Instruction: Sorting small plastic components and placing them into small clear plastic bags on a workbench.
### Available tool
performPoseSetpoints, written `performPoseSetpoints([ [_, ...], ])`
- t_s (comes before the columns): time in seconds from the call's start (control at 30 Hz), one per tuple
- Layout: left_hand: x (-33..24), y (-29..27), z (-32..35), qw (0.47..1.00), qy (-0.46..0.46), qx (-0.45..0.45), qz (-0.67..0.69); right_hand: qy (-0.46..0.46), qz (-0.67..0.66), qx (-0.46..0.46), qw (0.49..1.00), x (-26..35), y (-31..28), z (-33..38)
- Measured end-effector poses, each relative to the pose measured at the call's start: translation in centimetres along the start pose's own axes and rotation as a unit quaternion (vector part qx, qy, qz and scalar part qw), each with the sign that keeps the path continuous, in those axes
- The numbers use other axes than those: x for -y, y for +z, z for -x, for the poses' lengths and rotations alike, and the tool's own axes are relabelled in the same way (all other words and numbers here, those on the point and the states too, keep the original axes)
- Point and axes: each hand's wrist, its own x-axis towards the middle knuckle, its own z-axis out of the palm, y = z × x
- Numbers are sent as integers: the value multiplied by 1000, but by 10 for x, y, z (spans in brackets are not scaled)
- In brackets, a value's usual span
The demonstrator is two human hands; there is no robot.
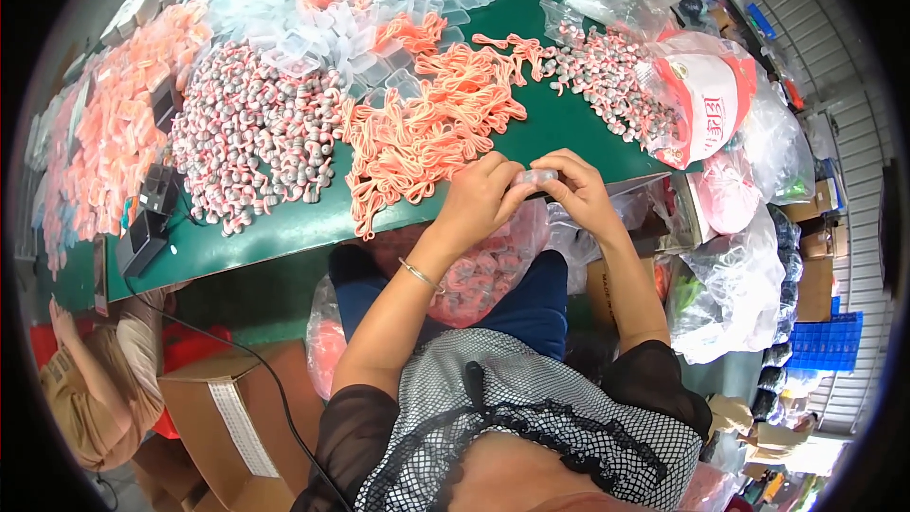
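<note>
pinching a small clear plastic case (536, 175) between both hands just right of the frame's centre, at the near edge of the green worktop (284, 228); the left hand (482, 197) and right hand (576, 192) each have their grip closed on the case from either side. to press it well, i judge the fingertips should stay on its rims, over the lap bag (483, 270), with the orange cords (427, 123) just above within reach
</note>
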Motion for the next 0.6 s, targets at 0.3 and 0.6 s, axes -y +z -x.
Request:
performPoseSetpoints([
  [0.3, 2, -6, 4, 997, 32, -38, 59, -31, 50, 0, 998, 4, 10, -3],
  [0.6, -16, -18, 9, 992, -3, -105, 65, -15, -83, -19, 996, 20, 28, -15],
])
